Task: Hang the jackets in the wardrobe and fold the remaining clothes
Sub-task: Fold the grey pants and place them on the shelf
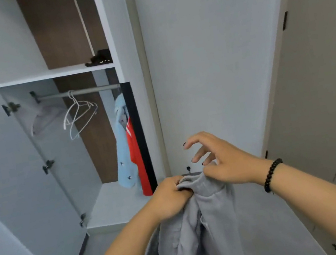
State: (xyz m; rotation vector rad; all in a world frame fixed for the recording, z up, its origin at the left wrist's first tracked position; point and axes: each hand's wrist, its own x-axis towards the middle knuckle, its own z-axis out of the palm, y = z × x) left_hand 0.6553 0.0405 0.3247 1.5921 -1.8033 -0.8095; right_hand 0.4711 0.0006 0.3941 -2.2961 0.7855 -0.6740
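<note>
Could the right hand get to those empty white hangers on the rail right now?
Probably not at once. The right hand pinches the grey garment with the left hand. The wardrobe door is open, so the white hangers hang unblocked, but up and across to the left.

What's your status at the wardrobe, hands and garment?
Left hand grips grey garment at its top edge; right hand pinches same edge, other fingers spread. White hangers on rail, bare. Nothing blocks the open wardrobe.
</note>
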